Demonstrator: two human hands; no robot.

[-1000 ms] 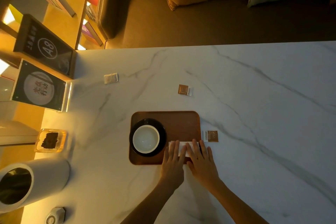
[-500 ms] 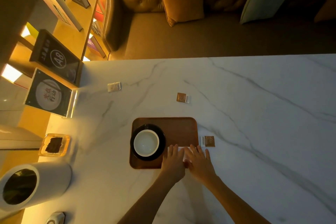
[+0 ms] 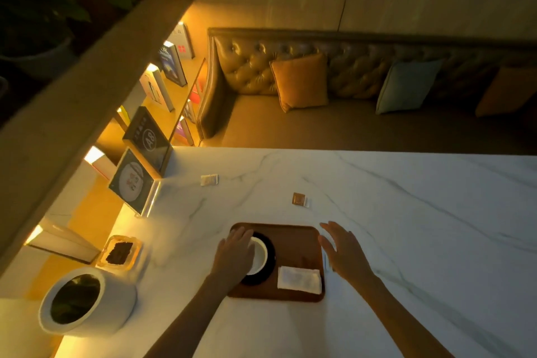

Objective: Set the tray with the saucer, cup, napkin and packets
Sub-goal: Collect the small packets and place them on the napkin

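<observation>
A brown wooden tray (image 3: 293, 237) lies on the white marble table (image 3: 406, 227). A white cup (image 3: 259, 257) stands on a black saucer (image 3: 270, 253) at the tray's left. A folded white napkin (image 3: 299, 278) lies flat in the tray's near right corner. My left hand (image 3: 235, 253) hovers over the cup's left side, fingers apart, holding nothing. My right hand (image 3: 344, 250) is open above the tray's right edge, hiding most of a packet there. A brown packet (image 3: 300, 200) lies beyond the tray, and a white packet (image 3: 209, 179) sits farther back left.
At the near left stands a white cylindrical bin (image 3: 84, 301), with a glass dish (image 3: 119, 251) of dark bits behind it. Upright sign stands (image 3: 133, 180) line the table's left edge. A tufted sofa (image 3: 319, 75) with cushions runs along the far side.
Both hands have let go of the napkin and spread apart, the left over the cup, the right past the tray's right edge. The napkin now lies uncovered. The camera has tilted up.
</observation>
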